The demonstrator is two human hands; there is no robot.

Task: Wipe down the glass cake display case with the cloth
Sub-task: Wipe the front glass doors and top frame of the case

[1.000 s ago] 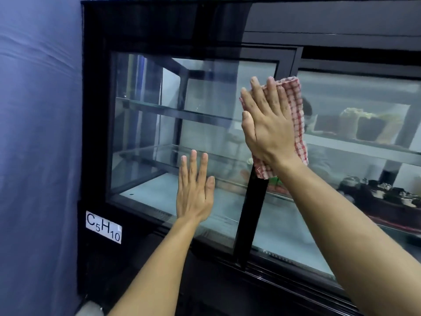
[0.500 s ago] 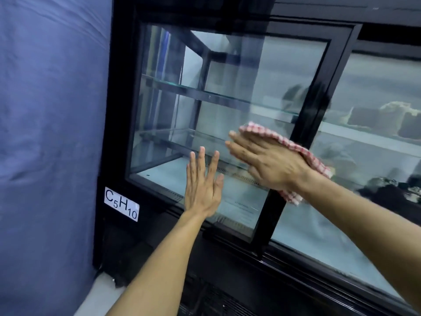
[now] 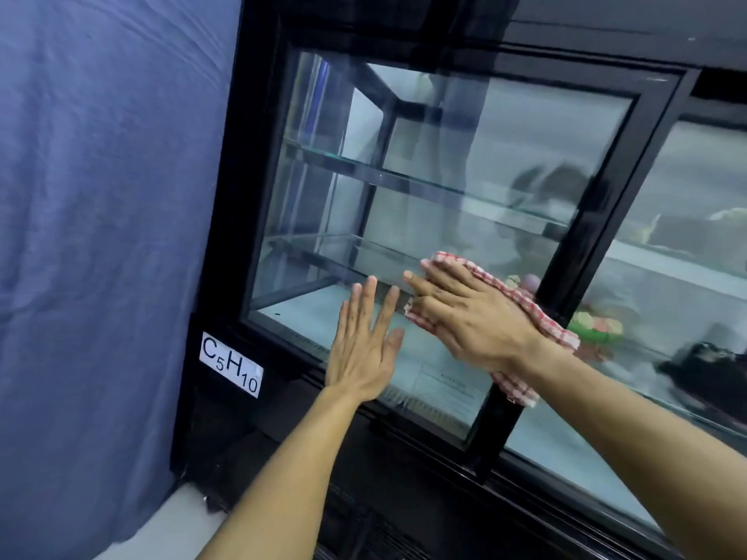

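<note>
A black-framed glass cake display case (image 3: 622,187) fills the view, with glass shelves inside. My right hand (image 3: 473,321) lies flat with straight fingers on a red-and-white checked cloth (image 3: 553,329), pressing it against the lower part of the left glass door. The cloth shows above and below the hand, partly over the black centre post. My left hand (image 3: 364,341) is flat on the same glass just left of the right hand, fingers spread and pointing up, holding nothing.
A blue fabric wall (image 3: 101,236) hangs left of the case. A white label reading C5H10 (image 3: 230,364) is stuck on the lower left frame. Cakes (image 3: 598,323) sit behind the right glass door. A pale floor strip (image 3: 178,523) shows at the bottom left.
My right hand has swept the cloth down from the upper glass to the lower left door and turned to point leftwards. My left hand stays pressed on the glass. The view shifted right.
</note>
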